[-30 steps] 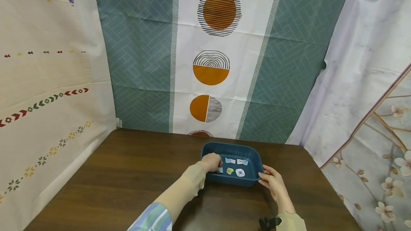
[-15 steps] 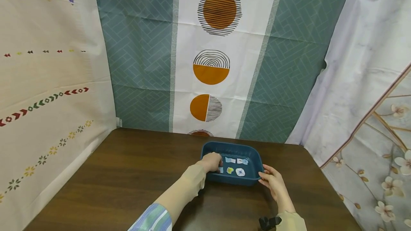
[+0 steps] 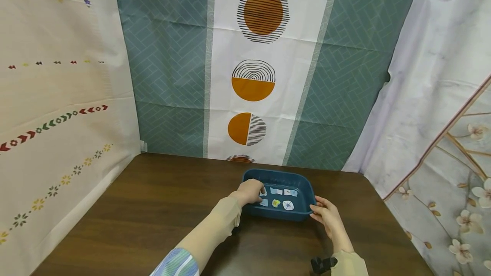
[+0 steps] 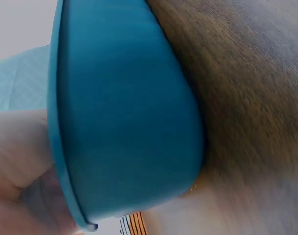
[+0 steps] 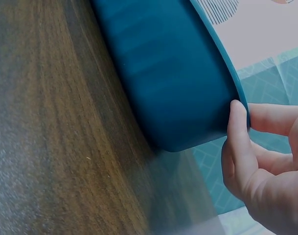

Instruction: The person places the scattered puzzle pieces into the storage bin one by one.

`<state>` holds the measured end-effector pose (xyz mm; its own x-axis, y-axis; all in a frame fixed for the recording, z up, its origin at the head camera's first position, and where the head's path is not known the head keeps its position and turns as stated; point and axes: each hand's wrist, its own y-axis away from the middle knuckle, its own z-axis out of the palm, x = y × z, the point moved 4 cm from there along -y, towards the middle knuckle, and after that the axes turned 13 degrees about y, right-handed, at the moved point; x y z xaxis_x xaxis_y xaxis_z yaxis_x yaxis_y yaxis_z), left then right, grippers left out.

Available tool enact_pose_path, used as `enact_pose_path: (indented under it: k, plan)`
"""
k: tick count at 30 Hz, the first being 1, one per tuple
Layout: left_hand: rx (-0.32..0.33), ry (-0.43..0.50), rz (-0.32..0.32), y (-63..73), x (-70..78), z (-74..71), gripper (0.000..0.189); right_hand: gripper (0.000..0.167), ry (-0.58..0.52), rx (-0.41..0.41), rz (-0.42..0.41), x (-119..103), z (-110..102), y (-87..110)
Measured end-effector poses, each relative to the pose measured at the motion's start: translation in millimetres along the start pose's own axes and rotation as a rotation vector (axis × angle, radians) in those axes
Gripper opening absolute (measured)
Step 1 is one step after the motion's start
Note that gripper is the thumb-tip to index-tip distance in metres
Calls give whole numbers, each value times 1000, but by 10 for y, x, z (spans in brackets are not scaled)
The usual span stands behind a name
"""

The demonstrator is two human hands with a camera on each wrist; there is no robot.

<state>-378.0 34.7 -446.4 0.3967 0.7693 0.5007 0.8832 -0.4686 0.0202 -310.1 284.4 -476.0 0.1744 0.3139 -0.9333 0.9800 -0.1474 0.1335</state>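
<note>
A dark blue plastic tray (image 3: 276, 213) stands on the brown table, with several small flat paper-like cutouts in two rows on its floor. Among these are a blue-and-white strip (image 3: 276, 191), a yellow-green piece (image 3: 275, 203) and a white piece with a blue star (image 3: 288, 205). My left hand (image 3: 248, 191) reaches over the tray's left end, thumb and forefinger apart, right beside a pale blue-and-white cutout (image 3: 264, 192) that it partly covers. In the left wrist view the tray wall hides the fingertips. At the right front corner, my right hand (image 5: 261, 156) pinches the tray's rim between thumb and fingers.
The dark wooden table (image 3: 184, 182) extends around the tray. Behind it hangs a green-and-white curtain (image 3: 168, 76) with orange circles. Patterned cloths hang at both sides. A black strap device (image 3: 323, 264) sits at the right wrist.
My left hand has risen and shifted slightly left, uncovering more of the cutouts at the tray's left end. The right hand keeps its pinch on the rim, and the tray stays put.
</note>
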Motion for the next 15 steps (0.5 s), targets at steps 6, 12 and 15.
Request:
enact_pose_path:
  k: [6, 12, 15]
  plan:
    - [66, 12, 33, 35, 45, -77, 22, 55, 78, 1, -15, -15, -66, -38]
    - [143, 14, 46, 95, 53, -186, 23, 56, 144, 15, -19, -99, -114, -31]
    - [188, 28, 39, 146, 37, -249, 26, 56, 228, 31, -38, -195, -126, -18]
